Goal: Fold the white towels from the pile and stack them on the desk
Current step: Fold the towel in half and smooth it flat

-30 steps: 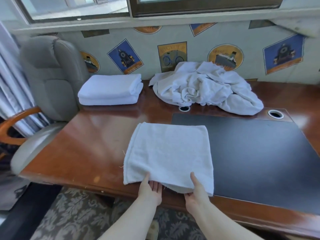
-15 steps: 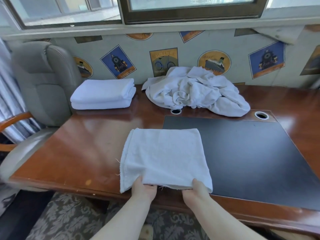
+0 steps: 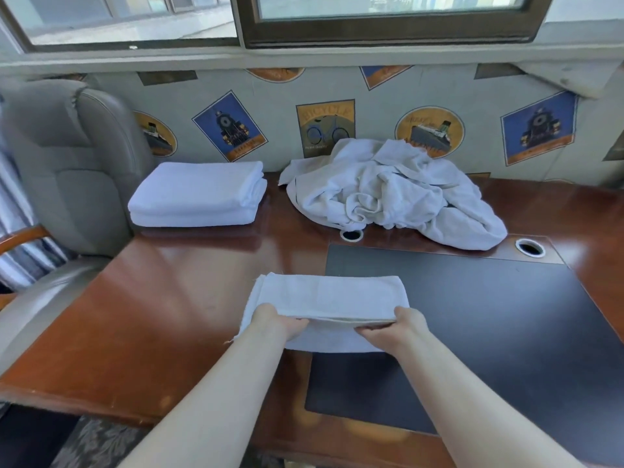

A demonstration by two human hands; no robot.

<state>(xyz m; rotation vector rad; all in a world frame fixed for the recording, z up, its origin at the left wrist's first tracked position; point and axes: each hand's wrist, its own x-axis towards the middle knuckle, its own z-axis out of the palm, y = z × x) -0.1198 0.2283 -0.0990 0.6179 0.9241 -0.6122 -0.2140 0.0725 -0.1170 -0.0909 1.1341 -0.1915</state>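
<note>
White towel (image 3: pixel 329 295) on the desk (image 3: pixel 175 298), near edge seemingly pinched in both hands' grip: left hand (image 3: pixel 277 324), right hand (image 3: pixel 395 329).

You face a dark-framed window (image 3: pixel 388 21) above poster-patterned wallpaper (image 3: pixel 229 126); a grey padded chair (image 3: pixel 67 170) stands left of your wooden counter (image 3: pixel 169 298).

Office or study — wooden desk (image 3: pixel 175 298) with dark writing pad (image 3: pixel 472 332), grey leather armchair (image 3: pixel 67 170), window (image 3: pixel 388 18)
</note>
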